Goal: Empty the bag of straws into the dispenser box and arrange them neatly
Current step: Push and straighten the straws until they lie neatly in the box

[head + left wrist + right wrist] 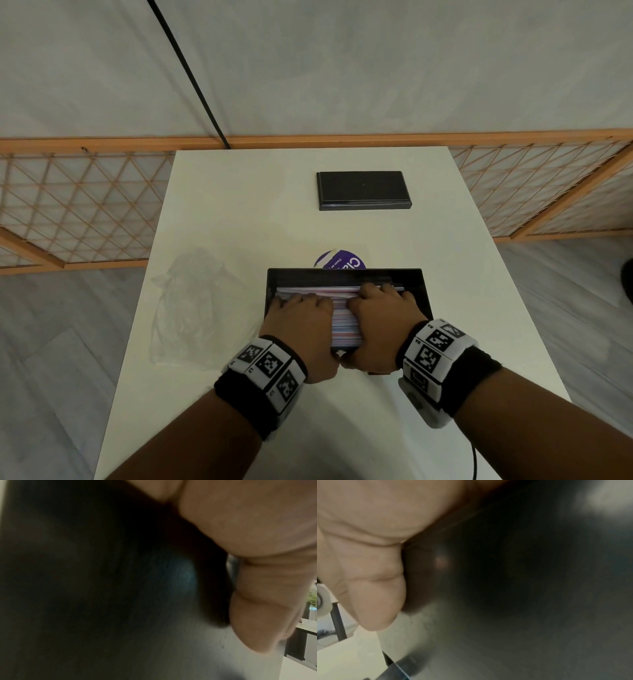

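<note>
The black dispenser box point(342, 273) stands near the table's front edge, filled with red, white and blue striped straws point(343, 323) lying left to right. My left hand point(298, 310) and right hand point(381, 306) sit side by side on the pile, fingers curled down over the straws. Both thumbs press the outside of the near wall: the left thumb point(257, 601) against the dark box wall point(102, 574), the right thumb point(373, 595) against the box wall point(505, 574). The clear plastic bag point(191, 301) lies crumpled and flat to the box's left.
A black lid point(363, 190) lies flat at the far middle of the white table point(239, 205). A purple round label or tub point(340, 262) peeks out just behind the box. A black cable point(191, 75) runs down to the table's far edge.
</note>
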